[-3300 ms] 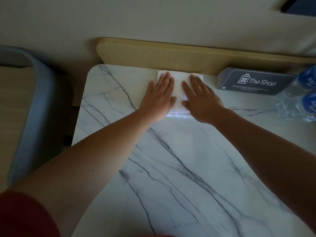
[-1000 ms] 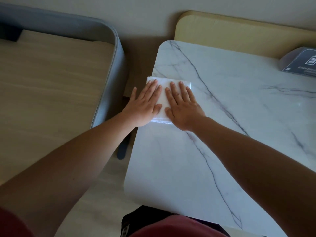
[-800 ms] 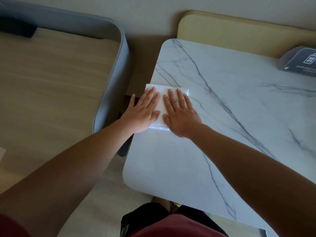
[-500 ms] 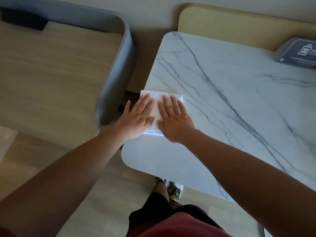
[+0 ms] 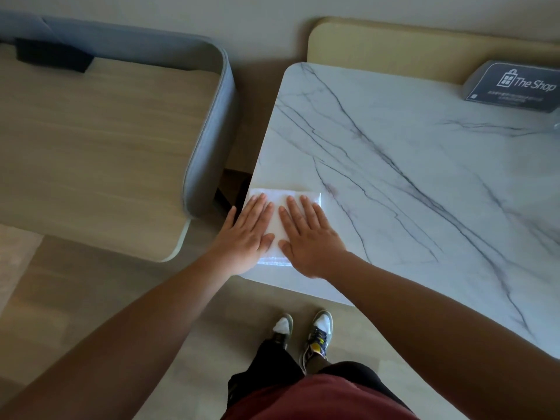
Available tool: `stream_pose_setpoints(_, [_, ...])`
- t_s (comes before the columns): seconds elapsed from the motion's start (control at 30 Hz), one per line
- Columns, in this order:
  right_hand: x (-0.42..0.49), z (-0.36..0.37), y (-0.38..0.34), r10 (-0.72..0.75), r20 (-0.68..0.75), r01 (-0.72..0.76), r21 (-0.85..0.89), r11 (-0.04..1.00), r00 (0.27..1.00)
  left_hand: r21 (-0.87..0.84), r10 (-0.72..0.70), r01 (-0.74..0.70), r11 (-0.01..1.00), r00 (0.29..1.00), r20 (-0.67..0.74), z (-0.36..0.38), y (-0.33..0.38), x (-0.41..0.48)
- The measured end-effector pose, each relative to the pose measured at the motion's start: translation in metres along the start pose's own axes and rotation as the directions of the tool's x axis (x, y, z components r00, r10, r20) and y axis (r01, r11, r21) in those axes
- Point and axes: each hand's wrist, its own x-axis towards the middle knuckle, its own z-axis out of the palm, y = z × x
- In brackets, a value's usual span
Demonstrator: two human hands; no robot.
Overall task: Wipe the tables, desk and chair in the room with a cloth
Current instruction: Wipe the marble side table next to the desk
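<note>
Both grips are released. The left hand [image 5: 245, 231] and the right hand [image 5: 309, 237] lie flat side by side with their fingers straight, pressing on a folded white cloth [image 5: 277, 222]. The cloth lies at the near left corner of a white marble-patterned desk with grey veins [image 5: 409, 177]. The left hand's little finger reaches out past the desk's left edge.

At the desk's far right stands a dark grey sign reading "The Shop" [image 5: 515, 86]. Along the desk's far edge runs a pale yellow wooden panel [image 5: 424, 40]. Left of the desk is a light wood-grain surface with a padded grey rim [image 5: 91, 147], and a small black object [image 5: 51, 57] sits at its far end, possibly a box. Below the desk's near edge, two grey and white trainers [image 5: 303, 331] stand on the pale floor [image 5: 91, 298].
</note>
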Motion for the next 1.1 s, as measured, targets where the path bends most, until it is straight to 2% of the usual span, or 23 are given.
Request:
stream_pose_setpoints(0.2, [-0.020,0.011,-0.023,0.034,-0.024,-0.033,0.032,0.999,0.999,0.010,0.031,-0.030,0.999,0.999,-0.030,0.011,0.000,-0.023])
stream_pose_setpoints(0.6, [-0.058,0.025,-0.046,0.162,0.031,-0.164,0.048,0.985,0.986,0.011,0.037,-0.038,0.999,0.992,0.117,0.008,0.027,-0.053])
stream_pose_setpoints(0.8, [-0.071,0.024,-0.040,0.197,0.034,-0.198,0.023,0.980,0.980,0.044,0.041,-0.050,0.998,0.982,0.183,0.004,0.041,-0.049])
stream_pose_setpoints(1.1, [-0.099,0.030,-0.014,0.203,0.033,-0.204,0.031,0.979,0.979,0.077,0.059,-0.075,0.994,0.979,0.193,0.005,0.073,-0.038])
